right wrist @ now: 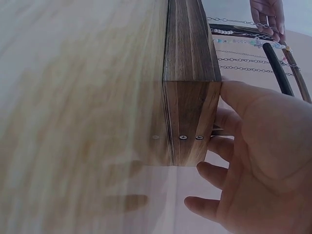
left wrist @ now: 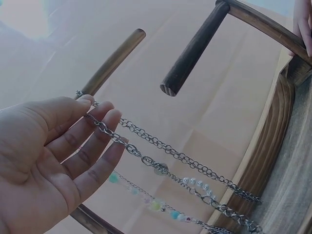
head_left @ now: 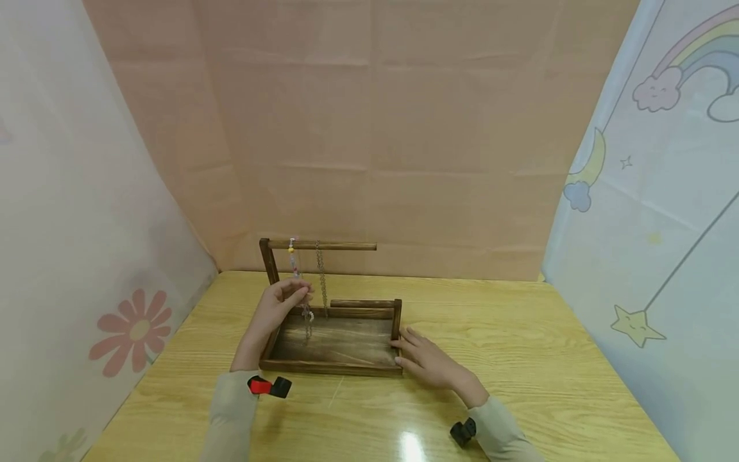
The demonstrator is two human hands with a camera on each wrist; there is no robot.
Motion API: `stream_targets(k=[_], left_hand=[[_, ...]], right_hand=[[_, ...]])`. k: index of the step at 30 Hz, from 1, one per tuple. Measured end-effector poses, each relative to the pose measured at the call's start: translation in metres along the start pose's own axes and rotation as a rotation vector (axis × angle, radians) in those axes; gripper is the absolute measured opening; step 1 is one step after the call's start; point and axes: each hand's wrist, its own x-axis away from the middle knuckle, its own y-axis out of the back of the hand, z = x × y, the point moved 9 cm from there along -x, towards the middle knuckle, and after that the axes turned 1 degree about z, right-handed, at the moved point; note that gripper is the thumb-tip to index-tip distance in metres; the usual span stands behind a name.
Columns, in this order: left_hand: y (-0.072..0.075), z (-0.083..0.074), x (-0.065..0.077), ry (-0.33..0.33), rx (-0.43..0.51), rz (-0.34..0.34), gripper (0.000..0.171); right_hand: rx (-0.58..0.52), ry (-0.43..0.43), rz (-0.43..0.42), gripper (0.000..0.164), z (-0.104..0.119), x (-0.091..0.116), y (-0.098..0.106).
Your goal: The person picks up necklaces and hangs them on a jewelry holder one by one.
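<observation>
A dark wooden jewelry stand (head_left: 330, 367) with a tray base stands on the table. From its upper bar (head_left: 358, 246) hang a silver chain necklace (head_left: 321, 276) and a colored beaded strand (head_left: 293, 260). My left hand (head_left: 283, 301) is just below the bar's left part, in front of the strands. Its thumb and forefinger pinch a chunky silver chain (left wrist: 136, 151) with a small pendant, plain in the left wrist view. Pearly beads (left wrist: 197, 185) show beside this chain. My right hand (head_left: 430, 359) rests against the tray's right end, fingertips at the rim.
A shorter, lower bar (head_left: 364, 303) crosses the back of the tray from a right post (head_left: 397, 317). Behind the light wood table (head_left: 491, 333) hangs a tan backdrop (head_left: 427, 147). Printed white sheets flank both sides. Each wrist wears a small black camera.
</observation>
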Motion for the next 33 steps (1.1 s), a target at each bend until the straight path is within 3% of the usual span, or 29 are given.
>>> stream_targets(k=[23, 33], left_hand=[[0.000, -0.016, -0.010, -0.006, 0.001, -0.007, 0.030], [-0.003, -0.025, -0.015, -0.051, 0.011, 0.011, 0.029]], right_hand=[[-0.011, 0.002, -0.002, 0.048, 0.000, -0.001, -0.002], [-0.032, -0.014, 0.000, 0.050, -0.004, -0.001, -0.002]])
